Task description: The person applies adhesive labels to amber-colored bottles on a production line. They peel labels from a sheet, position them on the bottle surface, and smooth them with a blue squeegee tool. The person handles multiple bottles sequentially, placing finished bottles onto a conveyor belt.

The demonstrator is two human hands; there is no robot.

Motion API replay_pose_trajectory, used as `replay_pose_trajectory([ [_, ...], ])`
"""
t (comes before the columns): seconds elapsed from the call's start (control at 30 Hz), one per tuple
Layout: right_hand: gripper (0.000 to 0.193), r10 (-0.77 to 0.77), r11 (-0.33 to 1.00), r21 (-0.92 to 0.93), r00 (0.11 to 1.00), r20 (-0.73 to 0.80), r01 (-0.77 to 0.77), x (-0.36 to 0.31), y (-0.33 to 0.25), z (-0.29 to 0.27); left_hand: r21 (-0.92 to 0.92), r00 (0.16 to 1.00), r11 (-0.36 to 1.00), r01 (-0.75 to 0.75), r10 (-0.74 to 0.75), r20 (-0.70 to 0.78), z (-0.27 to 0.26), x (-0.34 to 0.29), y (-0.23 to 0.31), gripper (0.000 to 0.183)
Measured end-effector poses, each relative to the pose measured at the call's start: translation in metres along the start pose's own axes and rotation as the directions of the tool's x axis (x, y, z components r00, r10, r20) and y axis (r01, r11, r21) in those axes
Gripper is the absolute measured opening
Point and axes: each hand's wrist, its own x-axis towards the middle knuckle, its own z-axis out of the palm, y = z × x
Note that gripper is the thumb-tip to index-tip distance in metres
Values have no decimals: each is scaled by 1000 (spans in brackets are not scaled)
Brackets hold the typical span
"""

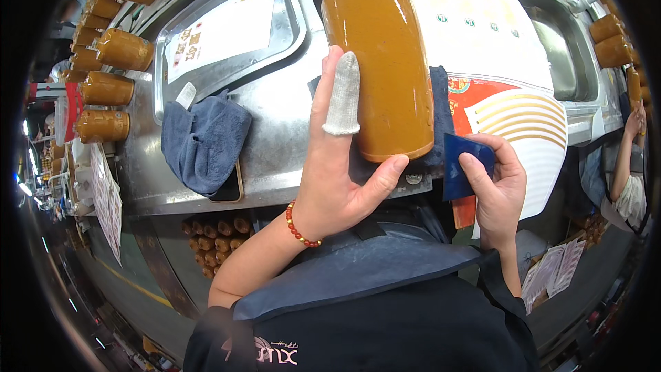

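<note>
A large brown bottle [389,62] lies on its side on the bench, its clear neck pointing away from me. My left hand [337,158] rests against the bottle's left side and base, fingers stretched out and thumb apart; a knitted finger cover [343,96] sits on one finger. A blue flat scraper [463,165] is pinched between the thumb and fingers of my right hand [501,193], just right of the bottle's base. Under the bottle's right side shows a dark blue cloth [438,107]. White and red label sheets [482,62] lie right of the bottle.
A folded blue towel [206,141] lies on the metal bench [275,145], partly over a phone-like flat object. Behind it is a metal tray [296,21] holding printed sheets. Several brown bottles [107,89] line the left; a sink [558,48] and another person's arm [623,158] are at right.
</note>
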Motion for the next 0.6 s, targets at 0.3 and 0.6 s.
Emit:
replay_pose_trajectory([
  [0.3, 26, -20, 1000, 2, 1000, 17, 20, -2, -3, 0, 82, 1000, 997, 1, 1, -19, 1, 4, 6, 107],
  [0.6, 26, -11, 1000, 1, 1000, 11, 11, 1, -4, 1, 120, 1000, 993, -2, 3, -4, 1, 5, 8, 106],
])
